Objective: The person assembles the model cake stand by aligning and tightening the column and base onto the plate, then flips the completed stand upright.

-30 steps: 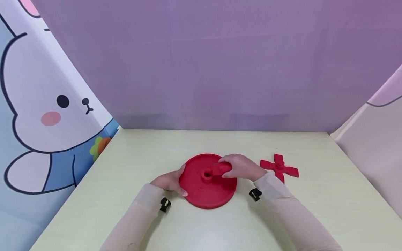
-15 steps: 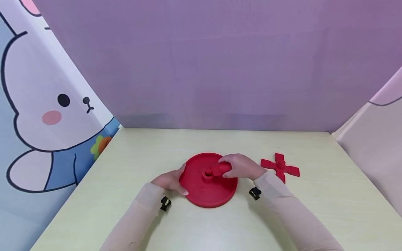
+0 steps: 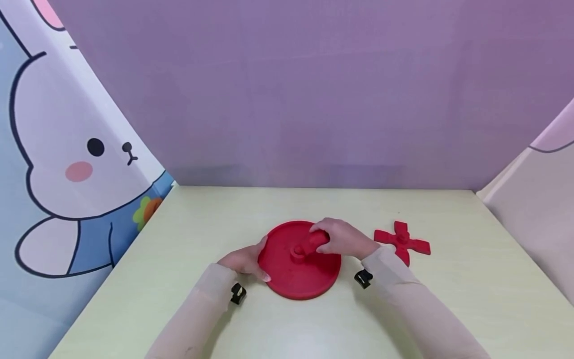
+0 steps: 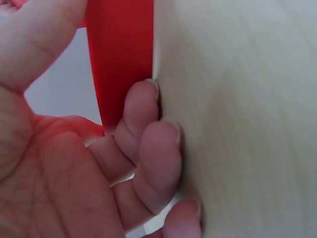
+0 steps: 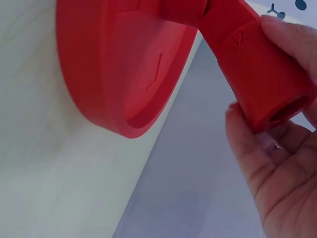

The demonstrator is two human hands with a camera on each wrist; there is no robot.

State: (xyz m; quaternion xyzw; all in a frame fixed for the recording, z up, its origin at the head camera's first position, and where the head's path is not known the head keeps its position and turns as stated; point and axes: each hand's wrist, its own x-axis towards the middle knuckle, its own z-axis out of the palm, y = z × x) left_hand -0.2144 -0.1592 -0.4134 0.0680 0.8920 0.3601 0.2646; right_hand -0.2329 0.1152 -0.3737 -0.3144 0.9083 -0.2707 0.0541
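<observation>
A round red base (image 3: pixel 300 284) with a raised rim and a central socket lies flat on the table. My left hand (image 3: pixel 244 263) grips its left edge, the thumb above and the curled fingers (image 4: pixel 158 161) along the side wall. With my right hand (image 3: pixel 344 239) I hold a red elbow pipe fitting (image 5: pixel 260 69) marked 32 between thumb and fingers. The fitting slants over the base, its lower end right at the central socket (image 5: pixel 183 10). Its wide, hollow end faces my right palm.
A red four-bladed cross piece (image 3: pixel 402 241) lies on the table (image 3: pixel 471 279) to the right, beyond my right wrist. A purple partition (image 3: pixel 287 99) stands along the table's back edge. Cartoon-printed sheets (image 3: pixel 80 149) flank the left side.
The elbow fitting's lower end has shifted left onto the socket, covering the dark opening seen earlier. My left hand keeps its place on the base's edge.
</observation>
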